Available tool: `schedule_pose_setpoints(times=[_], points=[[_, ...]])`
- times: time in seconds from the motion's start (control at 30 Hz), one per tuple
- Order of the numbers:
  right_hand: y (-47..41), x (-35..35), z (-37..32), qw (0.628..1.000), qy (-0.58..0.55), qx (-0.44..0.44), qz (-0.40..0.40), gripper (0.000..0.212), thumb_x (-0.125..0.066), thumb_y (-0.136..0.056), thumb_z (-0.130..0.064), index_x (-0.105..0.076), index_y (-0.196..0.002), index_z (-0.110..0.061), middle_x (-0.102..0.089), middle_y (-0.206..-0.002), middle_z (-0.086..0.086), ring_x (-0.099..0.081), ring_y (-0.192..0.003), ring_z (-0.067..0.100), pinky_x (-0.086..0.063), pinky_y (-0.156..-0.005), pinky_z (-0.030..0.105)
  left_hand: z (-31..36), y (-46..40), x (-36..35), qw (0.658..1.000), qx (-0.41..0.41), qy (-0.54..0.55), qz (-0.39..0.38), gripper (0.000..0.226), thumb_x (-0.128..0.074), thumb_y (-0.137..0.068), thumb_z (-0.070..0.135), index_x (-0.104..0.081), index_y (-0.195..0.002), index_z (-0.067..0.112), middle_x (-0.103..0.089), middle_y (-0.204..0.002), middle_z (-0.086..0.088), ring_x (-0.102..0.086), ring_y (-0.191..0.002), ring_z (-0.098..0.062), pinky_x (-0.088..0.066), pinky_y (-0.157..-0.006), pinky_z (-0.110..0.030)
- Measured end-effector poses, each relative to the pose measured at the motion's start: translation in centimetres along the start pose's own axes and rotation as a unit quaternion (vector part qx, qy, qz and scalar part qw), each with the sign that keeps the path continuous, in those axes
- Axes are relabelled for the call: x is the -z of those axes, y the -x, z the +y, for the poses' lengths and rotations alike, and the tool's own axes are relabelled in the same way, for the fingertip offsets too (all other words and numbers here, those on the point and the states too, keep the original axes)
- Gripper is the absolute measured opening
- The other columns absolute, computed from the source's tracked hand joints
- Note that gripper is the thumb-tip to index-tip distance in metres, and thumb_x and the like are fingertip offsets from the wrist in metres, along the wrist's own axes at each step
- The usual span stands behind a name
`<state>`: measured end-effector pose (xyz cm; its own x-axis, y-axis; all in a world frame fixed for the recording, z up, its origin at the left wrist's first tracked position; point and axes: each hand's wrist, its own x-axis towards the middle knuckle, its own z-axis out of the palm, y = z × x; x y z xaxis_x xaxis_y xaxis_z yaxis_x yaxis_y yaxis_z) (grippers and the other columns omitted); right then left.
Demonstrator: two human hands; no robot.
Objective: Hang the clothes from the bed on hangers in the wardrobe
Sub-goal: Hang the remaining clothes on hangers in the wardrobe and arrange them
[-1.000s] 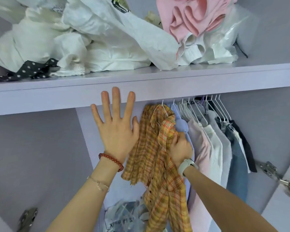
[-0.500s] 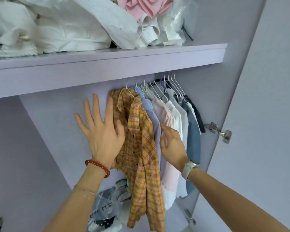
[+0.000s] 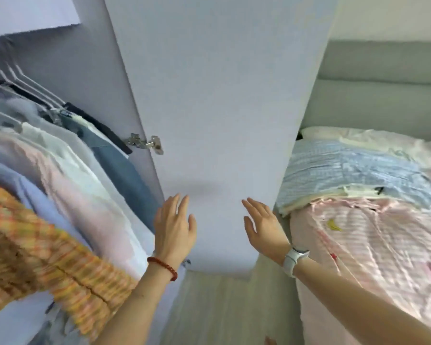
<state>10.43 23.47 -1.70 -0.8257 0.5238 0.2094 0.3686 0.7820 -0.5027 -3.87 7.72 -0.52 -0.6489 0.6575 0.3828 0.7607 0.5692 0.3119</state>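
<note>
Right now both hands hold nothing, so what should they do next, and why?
Probably reach right to the bed for another garment. The left hand and right hand are open and empty in front of the door, the plaid shirt already hangs in the wardrobe, and the blue cloth still lies on the bed.

left hand (image 3: 174, 229), right hand (image 3: 265, 226), wardrobe door (image 3: 222, 108)

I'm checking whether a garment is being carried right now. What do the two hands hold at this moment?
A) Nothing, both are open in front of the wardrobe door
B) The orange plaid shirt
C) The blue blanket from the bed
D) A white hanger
A: the left hand and the right hand show straight, spread fingers in front of the wardrobe door, gripping nothing; the orange plaid shirt hangs in the wardrobe.
</note>
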Motion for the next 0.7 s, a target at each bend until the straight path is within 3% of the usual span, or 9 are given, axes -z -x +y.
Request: schedule_pose_setpoints(times=[0.1, 0.23, 0.33, 0.4, 0.53, 0.7], points=[[3.0, 3.1, 5.4, 0.996, 0.024, -0.088, 0.019, 0.066, -0.017, -0.083, -0.040, -0.045, -0.133, -0.007, -0.046, -0.138, 0.013, -0.041, -0.126, 0.032, -0.036, -0.103, 0.043, 6.3, -1.6, -3.8, 0.995, -0.071, 0.042, -0.061, 0.048, -0.033, -0.080, 0.026, -0.062, -0.108, -0.001, -0.063, -0.111, -0.020, -0.062, -0.101, -0.036, -0.053, -0.079, -0.050], [7.5, 7.1, 12.4, 0.980, 0.028, -0.185, 0.073, 0.056, -0.024, -0.087, -0.031, -0.045, -0.133, -0.006, -0.047, -0.137, 0.013, -0.043, -0.123, 0.034, -0.038, -0.101, 0.047, 15.4, -2.6, -8.7, 0.973, -0.172, 0.084, -0.127, 0.047, -0.034, -0.080, 0.026, -0.063, -0.108, 0.002, -0.064, -0.110, -0.016, -0.064, -0.099, -0.031, -0.053, -0.079, -0.045], [11.2, 9.6, 18.0, 0.963, 0.037, -0.245, 0.106, 0.044, -0.039, -0.092, -0.018, -0.042, -0.135, -0.008, -0.045, -0.138, 0.013, -0.040, -0.127, 0.032, -0.035, -0.104, 0.044, 22.3, -2.7, -12.7, 0.954, -0.225, 0.099, -0.174, 0.039, -0.046, -0.083, 0.022, -0.061, -0.115, 0.004, -0.061, -0.118, -0.016, -0.062, -0.101, -0.034, -0.050, -0.084, -0.046], [13.8, 11.3, 21.7, 0.948, 0.047, -0.291, 0.123, 0.044, -0.037, -0.095, -0.021, -0.039, -0.137, -0.010, -0.041, -0.142, 0.011, -0.036, -0.131, 0.031, -0.031, -0.106, 0.041, 27.1, -2.2, -15.8, 0.938, -0.257, 0.111, -0.203, 0.038, -0.054, -0.085, 0.016, -0.058, -0.121, 0.004, -0.057, -0.125, -0.015, -0.057, -0.109, -0.034, -0.046, -0.090, -0.046], [20.2, 13.7, 27.4, 0.904, 0.055, -0.396, 0.150, 0.044, -0.036, -0.098, -0.021, -0.033, -0.141, -0.012, -0.035, -0.146, 0.007, -0.032, -0.133, 0.027, -0.030, -0.107, 0.039, 36.4, 0.2, -21.4, 0.884, -0.335, 0.141, -0.294, 0.045, -0.050, -0.090, 0.014, -0.045, -0.134, 0.006, -0.044, -0.138, -0.013, -0.041, -0.128, -0.030, -0.035, -0.105, -0.044], [29.0, 15.0, 30.8, 0.828, 0.050, -0.535, 0.163, 0.045, -0.034, -0.098, -0.023, -0.030, -0.142, -0.013, -0.031, -0.148, 0.006, -0.027, -0.136, 0.024, -0.028, -0.108, 0.036, 46.5, 5.4, -24.9, 0.807, -0.416, 0.148, -0.392, 0.047, -0.043, -0.094, 0.018, -0.036, -0.140, 0.012, -0.034, -0.146, -0.007, -0.030, -0.134, -0.023, -0.026, -0.111, -0.040]])
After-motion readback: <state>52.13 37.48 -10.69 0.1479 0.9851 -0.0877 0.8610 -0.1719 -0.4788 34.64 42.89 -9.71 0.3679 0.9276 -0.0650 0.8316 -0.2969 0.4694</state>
